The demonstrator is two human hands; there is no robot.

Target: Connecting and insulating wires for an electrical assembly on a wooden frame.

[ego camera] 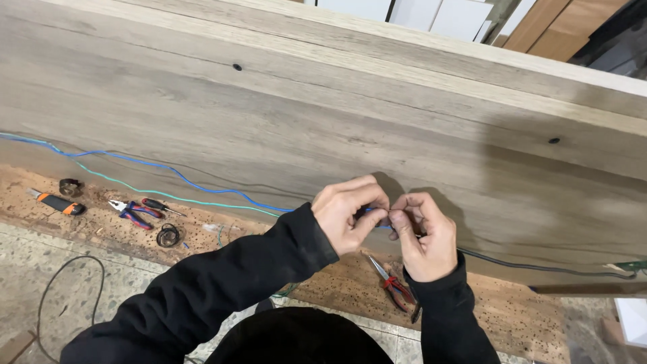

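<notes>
Both hands meet in front of a large grey-brown wooden panel (323,128) that stands on edge, fingertips facing each other. The left hand (347,214) has its thumb and forefinger pressed together on a thin blue wire (202,185), pinching it where it ends between the two hands. The right hand (423,236) is curled, its fingers (402,219) bunched tight against the same spot — touching the left fingertips, so the wire end itself is mostly hidden. Both arms wear black sleeves.

From the fingers the blue wire runs away to the left along the panel's face, with a green wire (135,190) just beneath it. To the right of the fingers a dark cable (539,267) trails off along the panel's lower edge.

Directly below the fingers lie red-handled long-nose pliers (394,286) on a brown particle-board strip (519,313). Well to the left on the same strip: red-and-blue pliers (131,212), a small screwdriver (158,205), a coil of dark wire (168,236), an orange-and-black utility knife (59,202) and a roll of tape (69,187).
</notes>
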